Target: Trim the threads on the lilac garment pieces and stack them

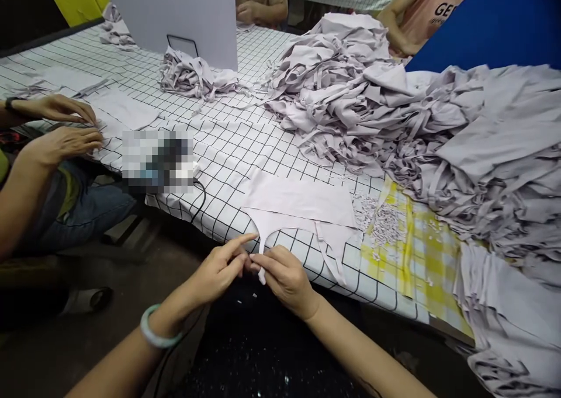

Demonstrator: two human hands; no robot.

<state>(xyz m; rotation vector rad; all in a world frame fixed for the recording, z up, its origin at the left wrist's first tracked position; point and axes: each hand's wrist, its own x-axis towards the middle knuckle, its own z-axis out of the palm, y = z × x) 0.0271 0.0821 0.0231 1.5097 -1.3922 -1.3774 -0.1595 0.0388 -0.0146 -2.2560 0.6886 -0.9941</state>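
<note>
A pale lilac cloth piece with a narrow strap lies at the near table edge, its strap hanging towards me. My right hand pinches the strap close to its end, between thumb and fingers. Beside it, my left hand has its index finger stretched along the strap. Its thumb and other fingers close together against the strap, partly hidden by one another. A second pointed strip of the same cloth lies at the right of the piece. A pale green bangle is on my left wrist.
Small cloth scraps lie on a yellow checked cloth. A large garment heap covers the right and back; stacked pieces hang over the edge. A co-worker's hands work at left. A grey panel stands behind.
</note>
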